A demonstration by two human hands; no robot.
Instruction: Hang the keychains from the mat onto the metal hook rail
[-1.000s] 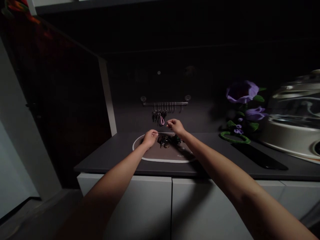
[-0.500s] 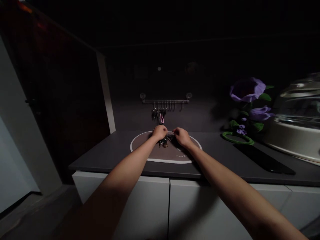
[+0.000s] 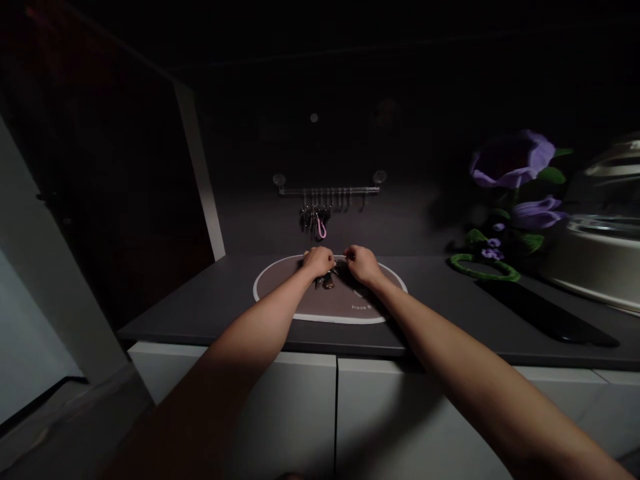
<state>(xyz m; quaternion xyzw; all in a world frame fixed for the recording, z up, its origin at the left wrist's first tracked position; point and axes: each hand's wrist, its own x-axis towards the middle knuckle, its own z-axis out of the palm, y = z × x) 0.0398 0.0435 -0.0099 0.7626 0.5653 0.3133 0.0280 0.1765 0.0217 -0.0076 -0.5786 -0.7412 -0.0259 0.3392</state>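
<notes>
A small bunch of keys (image 3: 329,282) shows between and just below my hands, over the brown oval mat (image 3: 320,305) with a white border. My left hand (image 3: 319,261) is closed with its fingertips at the bunch, and the keys stick out beneath it. On the other side, my right hand (image 3: 362,264) has curled fingers pinched together near the keys. What its fingertips hold is too small and dark to make out.
Behind the mat, a clear hook rail (image 3: 330,191) on the wall carries several keys and a pink loop (image 3: 321,229). To the right are purple craft flowers (image 3: 515,160), a long black flat object (image 3: 545,312) and a large cream domed appliance (image 3: 595,260). The dark countertop (image 3: 190,307) ends at left.
The view has shifted slightly, moving the rail up and the flowers right in the picture. Both hands stay at the keys, with the left fingers turned a little.
</notes>
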